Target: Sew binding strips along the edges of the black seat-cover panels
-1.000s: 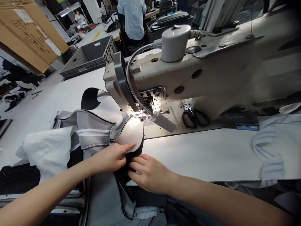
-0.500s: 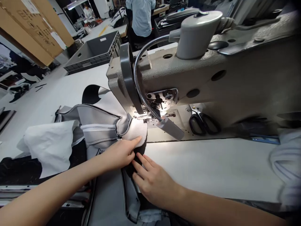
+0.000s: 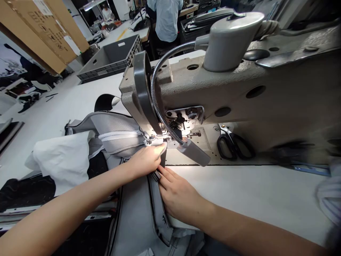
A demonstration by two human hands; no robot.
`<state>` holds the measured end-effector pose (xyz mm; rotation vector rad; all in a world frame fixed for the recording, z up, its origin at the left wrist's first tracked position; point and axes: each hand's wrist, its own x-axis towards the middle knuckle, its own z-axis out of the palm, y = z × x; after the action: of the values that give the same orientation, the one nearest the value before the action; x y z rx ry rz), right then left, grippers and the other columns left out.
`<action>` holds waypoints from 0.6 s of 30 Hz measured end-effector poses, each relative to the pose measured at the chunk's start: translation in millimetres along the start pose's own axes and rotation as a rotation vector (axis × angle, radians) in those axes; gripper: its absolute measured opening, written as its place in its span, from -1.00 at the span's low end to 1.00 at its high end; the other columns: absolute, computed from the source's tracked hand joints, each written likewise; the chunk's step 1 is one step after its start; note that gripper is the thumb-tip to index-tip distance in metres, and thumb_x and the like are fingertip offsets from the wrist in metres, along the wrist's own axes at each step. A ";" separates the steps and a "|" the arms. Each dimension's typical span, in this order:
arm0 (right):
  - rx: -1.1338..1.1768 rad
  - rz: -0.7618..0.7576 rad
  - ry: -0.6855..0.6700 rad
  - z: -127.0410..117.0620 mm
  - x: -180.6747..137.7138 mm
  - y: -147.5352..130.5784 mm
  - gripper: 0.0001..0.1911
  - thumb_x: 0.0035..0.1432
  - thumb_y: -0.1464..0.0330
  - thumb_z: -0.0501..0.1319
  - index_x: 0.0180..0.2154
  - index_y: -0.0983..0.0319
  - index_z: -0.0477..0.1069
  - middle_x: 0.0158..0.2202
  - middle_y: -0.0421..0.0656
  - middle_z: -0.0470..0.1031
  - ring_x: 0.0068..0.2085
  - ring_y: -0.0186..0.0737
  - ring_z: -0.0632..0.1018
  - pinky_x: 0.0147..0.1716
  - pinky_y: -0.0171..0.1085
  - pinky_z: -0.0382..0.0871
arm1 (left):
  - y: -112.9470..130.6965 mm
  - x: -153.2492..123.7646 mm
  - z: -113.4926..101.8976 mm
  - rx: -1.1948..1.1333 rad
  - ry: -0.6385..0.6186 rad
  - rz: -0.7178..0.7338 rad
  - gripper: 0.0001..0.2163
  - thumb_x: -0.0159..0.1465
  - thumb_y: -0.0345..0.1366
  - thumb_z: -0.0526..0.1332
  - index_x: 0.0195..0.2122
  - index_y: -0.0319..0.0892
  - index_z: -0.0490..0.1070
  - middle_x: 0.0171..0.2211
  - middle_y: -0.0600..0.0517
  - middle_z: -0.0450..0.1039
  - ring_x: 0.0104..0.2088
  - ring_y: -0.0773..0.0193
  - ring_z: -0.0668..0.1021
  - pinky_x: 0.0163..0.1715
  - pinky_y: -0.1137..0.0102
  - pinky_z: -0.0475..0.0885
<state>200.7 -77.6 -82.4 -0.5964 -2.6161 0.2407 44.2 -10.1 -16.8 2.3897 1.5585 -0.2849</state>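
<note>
A grey sewn fabric piece [image 3: 117,124] with black-edged seams and a white strip lies under the head of a sewing machine [image 3: 229,92]. My left hand [image 3: 145,160] is closed on its edge just in front of the lit needle area, the fingertips near the presser foot. Right below, my right hand [image 3: 181,199] has its fingers together on the dark folded edge of the same piece, close to the left fingertips; its thumb is hidden. More of the grey fabric hangs down beneath both wrists.
Black-handled scissors [image 3: 234,144] lie on the machine bed. A lamp [image 3: 195,153] on a flexible metal neck hangs beside the needle. White cloth [image 3: 64,156] and dark pieces lie at left. Behind stand a grey crate [image 3: 106,60], a cardboard box [image 3: 45,32] and a person in light blue [image 3: 167,21].
The fabric has shifted in toward the needle, and its pale rounded edge is now mostly covered. My left hand has moved right and up with it; the right fingers have drawn together on the edge.
</note>
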 end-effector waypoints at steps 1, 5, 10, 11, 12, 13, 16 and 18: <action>0.017 0.019 0.003 -1.1 -0.4 2.9 -0.66 0.13 0.38 0.13 -0.12 0.46 0.48 0.02 0.20 0.42 0.20 0.18 0.30 0.20 -0.01 0.22 | 0.7 2.3 1.4 -0.002 0.026 -0.001 -0.73 0.25 -0.43 0.00 -0.12 -0.20 0.43 -0.29 -0.05 0.50 -0.26 0.14 0.54 -0.26 0.37 0.39; 0.159 0.087 -0.065 -14.4 -5.8 11.3 -0.65 0.11 0.34 0.17 -0.12 0.45 0.47 0.08 0.23 0.35 0.25 0.20 0.21 0.25 0.02 0.08 | 2.3 8.7 8.8 0.001 0.072 0.008 -0.74 0.31 -0.39 0.01 -0.11 -0.25 0.45 -0.34 -0.06 0.50 -0.25 0.15 0.54 -0.17 0.37 0.40; 0.494 -0.060 -0.335 -35.3 -17.5 -3.5 -0.67 0.06 0.25 0.26 -0.23 0.39 0.50 -0.05 0.17 0.43 0.14 0.19 0.33 0.28 0.10 -0.10 | 2.6 10.4 15.6 0.064 0.085 -0.033 -0.73 0.33 -0.34 0.01 -0.09 -0.24 0.46 -0.28 -0.09 0.50 -0.21 0.14 0.54 -0.16 0.36 0.41; 0.595 -0.089 -0.412 -37.8 -17.9 -9.0 -0.66 0.06 0.25 0.26 -0.22 0.40 0.48 -0.09 0.15 0.46 0.09 0.15 0.38 0.26 0.07 -0.03 | 4.5 8.6 13.8 0.076 0.079 -0.033 -0.72 0.33 -0.33 0.00 -0.06 -0.23 0.44 -0.26 -0.09 0.49 -0.21 0.13 0.54 -0.18 0.35 0.42; 0.716 -0.094 -0.495 -40.0 -16.8 -14.3 -0.65 0.08 0.24 0.25 -0.20 0.40 0.46 -0.11 0.12 0.47 0.03 0.09 0.43 0.21 0.01 0.10 | 7.7 5.2 10.3 0.093 0.063 -0.034 -0.71 0.33 -0.32 0.00 -0.03 -0.22 0.42 -0.23 -0.10 0.48 -0.20 0.12 0.53 -0.18 0.33 0.42; 0.851 -0.078 -0.573 -42.3 -13.9 -18.7 -0.66 0.10 0.24 0.23 -0.18 0.39 0.44 -0.12 0.08 0.48 -0.04 0.01 0.46 0.12 -0.07 0.24 | 12.2 0.0 5.1 0.120 0.039 -0.038 -0.70 0.32 -0.30 0.01 0.01 -0.21 0.40 -0.20 -0.11 0.47 -0.18 0.09 0.52 -0.18 0.30 0.43; 1.216 0.028 -0.704 -53.1 5.2 -25.1 -0.70 0.14 0.19 0.21 -0.22 0.30 0.37 -0.19 -0.11 0.46 -0.22 -0.22 0.47 -0.24 -0.34 0.38 | 29.1 -25.6 -17.1 0.221 -0.070 -0.108 -0.52 0.26 -0.09 0.10 0.15 -0.19 0.28 -0.08 -0.18 0.41 -0.06 -0.10 0.44 -0.12 0.08 0.40; 1.294 0.082 -0.734 -64.4 24.4 -25.2 -0.63 0.09 0.08 0.24 -0.34 0.27 0.32 -0.32 -0.22 0.39 -0.31 -0.30 0.42 -0.36 -0.39 0.32 | 36.7 -44.8 -31.1 0.252 -0.170 -0.189 -0.30 0.16 0.08 0.15 0.27 -0.16 0.13 0.02 -0.22 0.34 0.02 -0.24 0.37 -0.09 -0.07 0.35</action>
<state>201.2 -84.7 -9.4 -0.1093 -2.2759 2.2469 60.3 -52.5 30.8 2.3227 1.7580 -0.7448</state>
